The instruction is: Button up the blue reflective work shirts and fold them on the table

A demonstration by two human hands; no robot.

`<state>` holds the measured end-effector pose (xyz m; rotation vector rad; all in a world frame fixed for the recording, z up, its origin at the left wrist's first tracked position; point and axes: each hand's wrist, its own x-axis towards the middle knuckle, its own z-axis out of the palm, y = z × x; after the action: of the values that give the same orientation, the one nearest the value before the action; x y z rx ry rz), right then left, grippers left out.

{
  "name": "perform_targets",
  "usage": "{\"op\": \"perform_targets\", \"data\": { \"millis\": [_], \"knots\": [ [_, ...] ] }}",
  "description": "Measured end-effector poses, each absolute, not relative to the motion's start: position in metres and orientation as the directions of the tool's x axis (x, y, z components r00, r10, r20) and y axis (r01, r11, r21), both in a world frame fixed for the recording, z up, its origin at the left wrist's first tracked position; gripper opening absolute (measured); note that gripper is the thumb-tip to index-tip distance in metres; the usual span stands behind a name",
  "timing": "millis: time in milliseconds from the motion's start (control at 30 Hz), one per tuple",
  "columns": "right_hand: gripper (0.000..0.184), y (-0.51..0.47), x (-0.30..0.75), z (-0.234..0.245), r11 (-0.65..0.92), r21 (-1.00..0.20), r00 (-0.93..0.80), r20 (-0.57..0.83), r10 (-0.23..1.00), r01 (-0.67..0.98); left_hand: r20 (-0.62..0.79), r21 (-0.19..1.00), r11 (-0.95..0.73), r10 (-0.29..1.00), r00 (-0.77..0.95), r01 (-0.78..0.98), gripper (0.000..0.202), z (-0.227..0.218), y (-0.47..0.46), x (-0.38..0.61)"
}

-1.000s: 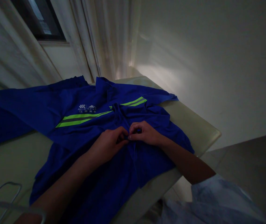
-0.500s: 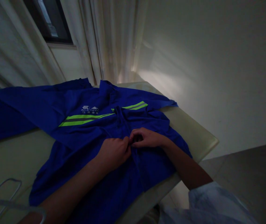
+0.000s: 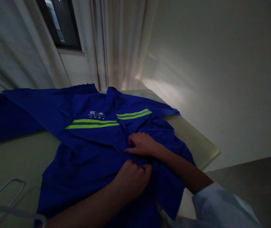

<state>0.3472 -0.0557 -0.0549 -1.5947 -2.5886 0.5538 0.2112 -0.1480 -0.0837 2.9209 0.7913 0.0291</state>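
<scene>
The left hand (image 3: 135, 177) is curled closed on cloth low on the front of a blue jacket (image 3: 85, 161), its fingertips hidden underneath. Just beyond it, the right hand (image 3: 142, 144) has bent fingers and its thumb reaching out along the front opening (image 3: 121, 134); whether it pinches cloth I cannot tell. The jacket lies directly under both hands, front up. Its long axis runs from the collar (image 3: 112, 93) by the table's far edge toward the near edge, where a lower flap hangs at the border. The right hand is nearer the collar, the left nearer the hem. One sleeve stretches along the far edge toward the left, the other toward the far right corner.

The pale table (image 3: 197, 142) shows bare at its right corner; a white wire frame (image 3: 7, 209) occupies the near left. Beyond the far edge hang curtains (image 3: 123, 41) beside a dark window (image 3: 66, 25), and a plain wall (image 3: 209, 63) rises on the right. The room is dim.
</scene>
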Motion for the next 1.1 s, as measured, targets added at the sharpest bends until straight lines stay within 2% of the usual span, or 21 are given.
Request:
{"op": "perform_targets", "data": {
  "millis": [67, 133, 200, 267, 333, 400, 467, 533, 633, 700, 833, 967, 1100],
  "knots": [
    [0.018, -0.053, 0.348, -0.061, 0.402, -0.312, -0.466, -0.168, 0.869, 0.861, -0.045, 0.169, -0.835, 0.524, 0.850, 0.524, 0.015, -0.076, -0.142, 0.207],
    [0.009, -0.049, 0.355, -0.070, 0.381, -0.442, -0.477, -0.125, 0.870, 0.812, -0.071, 0.262, -0.780, 0.571, 0.818, 0.567, 0.020, -0.064, -0.127, 0.197],
    [0.014, -0.045, 0.365, -0.078, 0.305, -0.657, -0.467, -0.081, 0.880, 0.689, -0.073, 0.352, -0.680, 0.665, 0.743, 0.643, 0.031, -0.053, -0.104, 0.182],
    [0.022, -0.041, 0.373, -0.084, 0.140, -0.845, -0.430, -0.115, 0.895, 0.516, -0.055, 0.376, -0.546, 0.793, 0.607, 0.748, 0.035, -0.049, -0.078, 0.166],
    [0.032, -0.038, 0.377, -0.085, -0.042, -0.932, -0.417, -0.201, 0.887, 0.360, -0.047, 0.380, -0.490, 0.837, 0.545, 0.784, 0.028, -0.054, -0.057, 0.154],
    [0.041, -0.037, 0.379, -0.083, -0.150, -0.954, -0.431, -0.253, 0.866, 0.259, -0.044, 0.413, -0.560, 0.775, 0.630, 0.718, 0.017, -0.064, -0.047, 0.146],
    [0.045, -0.036, 0.380, -0.080, -0.185, -0.963, -0.457, -0.258, 0.851, 0.199, -0.038, 0.441, -0.635, 0.693, 0.720, 0.634, 0.021, -0.073, -0.045, 0.143],
    [0.045, -0.036, 0.381, -0.078, -0.191, -0.969, -0.493, -0.245, 0.835, 0.157, -0.038, 0.449, -0.658, 0.662, 0.749, 0.604, 0.023, -0.075, -0.048, 0.139],
    [0.041, -0.037, 0.383, -0.079, -0.177, -0.976, -0.544, -0.218, 0.810, 0.126, -0.067, 0.529, -0.670, 0.579, 0.813, 0.521, 0.038, -0.070, -0.050, 0.133],
    [0.037, -0.038, 0.382, -0.081, -0.156, -0.979, -0.536, -0.203, 0.820, 0.132, -0.086, 0.573, -0.653, 0.552, 0.829, 0.494, 0.033, -0.065, -0.049, 0.130],
    [0.032, -0.040, 0.379, -0.080, -0.078, -0.980, -0.491, -0.159, 0.857, 0.182, -0.078, 0.570, -0.541, 0.713, 0.696, 0.618, 0.007, -0.059, -0.045, 0.135],
    [0.029, -0.041, 0.377, -0.077, 0.009, -0.985, -0.506, -0.080, 0.859, 0.172, -0.018, 0.660, -0.432, 0.809, 0.587, 0.615, 0.010, -0.055, -0.045, 0.142],
    [0.028, -0.042, 0.376, -0.077, 0.044, -0.985, -0.566, -0.059, 0.822, 0.167, -0.021, 0.755, -0.411, 0.765, 0.644, 0.511, 0.015, -0.053, -0.045, 0.138]
  ]
}}
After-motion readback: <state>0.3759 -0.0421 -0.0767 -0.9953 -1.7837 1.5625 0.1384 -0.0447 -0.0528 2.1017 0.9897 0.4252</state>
